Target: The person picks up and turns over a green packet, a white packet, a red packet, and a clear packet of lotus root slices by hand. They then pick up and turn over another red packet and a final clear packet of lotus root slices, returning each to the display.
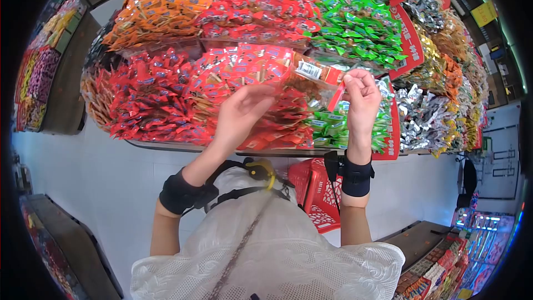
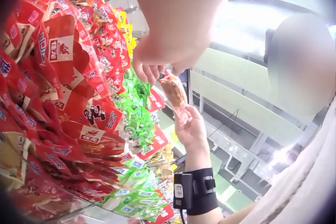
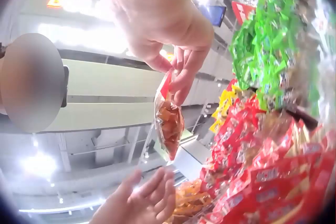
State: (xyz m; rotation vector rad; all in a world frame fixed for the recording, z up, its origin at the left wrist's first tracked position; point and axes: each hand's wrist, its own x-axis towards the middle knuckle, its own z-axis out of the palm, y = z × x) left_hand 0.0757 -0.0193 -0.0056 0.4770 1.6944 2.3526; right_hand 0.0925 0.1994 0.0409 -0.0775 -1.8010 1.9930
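Note:
My right hand (image 1: 363, 97) pinches one end of a small clear and red snack packet (image 1: 309, 70), with thumb and fingertips at its red edge. A white barcode label faces up on the packet in the head view. Brown food shows through the wrapper in the right wrist view, where the packet (image 3: 170, 127) hangs from the fingers. My left hand (image 1: 244, 110) is held over the red packets, fingers loosely extended and nothing in its grasp. In the right wrist view, the left hand (image 3: 142, 198) is below the packet's lower tip, apart from it.
Heaped bins of red snack packets (image 1: 150, 97), orange packets (image 1: 161, 11), green packets (image 1: 358, 28) and silver packets (image 1: 425, 111) fill the display ahead. Red sign boards (image 1: 408, 41) divide the bins. A red shopping basket (image 1: 316, 189) stands below the display edge, near the person's body.

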